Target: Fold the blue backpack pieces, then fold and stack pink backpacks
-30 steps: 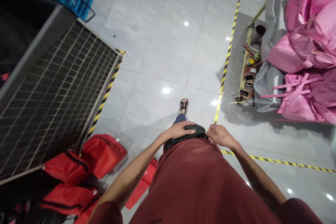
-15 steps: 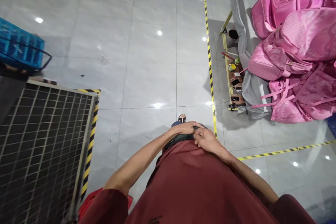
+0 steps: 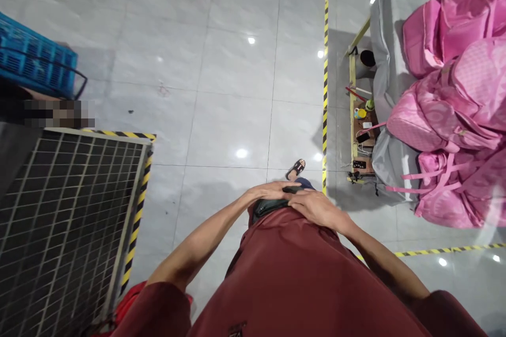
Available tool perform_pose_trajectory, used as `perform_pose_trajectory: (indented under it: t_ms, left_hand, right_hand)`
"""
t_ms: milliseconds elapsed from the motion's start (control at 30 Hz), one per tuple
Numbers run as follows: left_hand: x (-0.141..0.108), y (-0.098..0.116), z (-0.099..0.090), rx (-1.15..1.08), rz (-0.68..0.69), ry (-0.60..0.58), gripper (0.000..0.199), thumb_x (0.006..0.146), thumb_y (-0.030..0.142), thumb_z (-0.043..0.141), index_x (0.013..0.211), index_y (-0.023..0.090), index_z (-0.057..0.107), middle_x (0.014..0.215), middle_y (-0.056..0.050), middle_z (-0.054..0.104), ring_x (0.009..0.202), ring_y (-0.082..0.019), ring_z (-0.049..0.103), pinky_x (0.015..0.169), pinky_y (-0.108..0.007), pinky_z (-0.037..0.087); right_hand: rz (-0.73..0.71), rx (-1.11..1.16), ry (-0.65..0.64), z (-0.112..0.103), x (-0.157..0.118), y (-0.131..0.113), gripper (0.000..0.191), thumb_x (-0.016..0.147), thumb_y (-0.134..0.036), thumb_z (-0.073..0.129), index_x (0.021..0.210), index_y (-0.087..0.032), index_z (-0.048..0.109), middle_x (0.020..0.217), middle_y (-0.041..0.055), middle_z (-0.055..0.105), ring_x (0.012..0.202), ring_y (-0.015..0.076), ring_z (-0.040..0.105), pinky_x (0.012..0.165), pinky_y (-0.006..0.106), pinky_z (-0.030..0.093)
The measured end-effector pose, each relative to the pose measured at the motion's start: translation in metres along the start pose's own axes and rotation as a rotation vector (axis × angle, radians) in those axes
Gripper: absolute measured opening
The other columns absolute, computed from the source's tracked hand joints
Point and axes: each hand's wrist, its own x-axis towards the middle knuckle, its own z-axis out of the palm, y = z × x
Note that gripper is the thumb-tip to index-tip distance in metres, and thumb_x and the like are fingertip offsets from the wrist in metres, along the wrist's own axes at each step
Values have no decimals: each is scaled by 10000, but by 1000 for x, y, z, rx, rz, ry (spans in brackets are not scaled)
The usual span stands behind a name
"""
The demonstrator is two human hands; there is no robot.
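At my waist, just below the hem of the dark red shirt (image 3: 308, 274), there is a dark green-black item (image 3: 271, 205), perhaps a waist pouch; its kind is not clear. My left hand (image 3: 272, 189) lies across its far side with the fingers stretched out to the right. Close against it, my right hand (image 3: 316, 208) rests with long, fairly straight fingers pointing left over the same item. The fingertips of both hands nearly meet, and a small dark piece shows between them. Neither hand visibly lifts anything.
Pink backpacks (image 3: 450, 110) are piled on a grey-covered table (image 3: 395, 42) at right, above a low shelf (image 3: 358, 126) of small items. A wire mesh rack (image 3: 75, 221) and a blue crate (image 3: 37, 58) stand at left, partly beside another person. Yellow-black tape (image 3: 325, 63) marks the floor.
My right hand's fingers were curled in a pinch and are now laid out straighter. A sandalled foot has come forward on the right. The pink backpacks have shifted rightward in view.
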Motion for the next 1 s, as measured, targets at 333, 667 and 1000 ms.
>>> perform_pose_trajectory:
  t_ms: [333,667,1000]
  left_hand:
    - [68,52,-80,-289,-92,-3,796,930,524,744,1661,275,555,1745,-91,515,1606,-341,463,1337,-455,328]
    - [115,74,-131,-325,-102,-109,691,985,551,682,1622,298,594,1727,-52,537,1595,-322,471,1338,-422,314]
    - [156,81,-224,-294,-156,-297,741,938,703,723,1578,340,635,1698,-35,575,1558,-332,519,1281,-409,393]
  right_hand:
    - [-20,-308,47,-91,-6,70,333,1168,-261,516,1443,-283,703,1293,89,712,1202,242,659,964,355,574]
    - [-29,-444,-35,-143,4,92,198,1141,-187,560,1076,-182,747,1165,89,731,1102,247,610,896,353,498]
    - [402,-283,42,-184,48,88,263,1119,-179,538,1325,-241,690,1088,78,809,1050,277,702,737,327,469]
